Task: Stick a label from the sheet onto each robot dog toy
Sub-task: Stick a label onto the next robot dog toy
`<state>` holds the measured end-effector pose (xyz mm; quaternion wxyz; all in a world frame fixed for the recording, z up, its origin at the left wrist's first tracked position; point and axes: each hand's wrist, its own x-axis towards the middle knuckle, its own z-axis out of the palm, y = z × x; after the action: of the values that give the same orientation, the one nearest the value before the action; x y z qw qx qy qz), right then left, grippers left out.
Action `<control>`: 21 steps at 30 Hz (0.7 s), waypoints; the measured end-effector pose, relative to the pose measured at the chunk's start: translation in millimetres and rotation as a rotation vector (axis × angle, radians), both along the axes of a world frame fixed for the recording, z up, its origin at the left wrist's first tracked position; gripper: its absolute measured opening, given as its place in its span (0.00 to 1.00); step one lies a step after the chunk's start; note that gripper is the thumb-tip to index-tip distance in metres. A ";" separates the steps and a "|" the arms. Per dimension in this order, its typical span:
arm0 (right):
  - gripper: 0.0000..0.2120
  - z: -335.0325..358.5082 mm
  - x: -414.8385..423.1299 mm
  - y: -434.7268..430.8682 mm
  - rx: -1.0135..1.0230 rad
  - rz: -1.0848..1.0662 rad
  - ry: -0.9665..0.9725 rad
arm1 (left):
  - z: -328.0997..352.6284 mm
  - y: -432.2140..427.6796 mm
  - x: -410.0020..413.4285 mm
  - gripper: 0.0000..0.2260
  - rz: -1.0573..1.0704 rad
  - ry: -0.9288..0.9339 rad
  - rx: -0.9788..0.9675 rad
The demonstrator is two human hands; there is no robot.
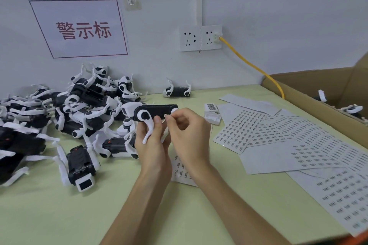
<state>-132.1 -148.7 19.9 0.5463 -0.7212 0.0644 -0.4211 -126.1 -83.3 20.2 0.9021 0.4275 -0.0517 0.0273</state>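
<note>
I hold one dog (153,112), black body with white head and legs, lifted above the table (139,205) in front of the pile (59,113); my left hand (152,145) grips it from below while my right hand (187,131) pinches at its rear end, seemingly pressing a label too small to see. If that pinch slips, the label could land crooked or cling to my fingertip. Sheets (278,141) lie right.

A pale grey wall (278,16) rose behind a light green table (59,215); at twelve o'clock sat two white sockets (200,38), a red-bordered sign (79,28) at ten o'clock.
</note>
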 end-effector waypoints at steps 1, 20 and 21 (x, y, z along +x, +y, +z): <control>0.04 -0.1 0.4 -0.2 0.000 -0.002 0.002 | -0.2 0.1 -0.1 0.12 -0.001 -0.001 0.000; 0.03 0.5 1.0 -1.4 0.013 -0.030 0.011 | -4.3 -0.3 2.9 0.10 0.016 -0.078 0.063; 0.04 0.6 1.0 -1.3 0.012 -0.033 0.010 | -4.7 -0.3 3.3 0.11 0.019 -0.078 0.070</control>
<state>-131.1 -150.0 20.6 0.5434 -0.7188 0.0816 -0.4259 -122.8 -83.6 15.5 0.8837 0.4578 -0.0837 0.0505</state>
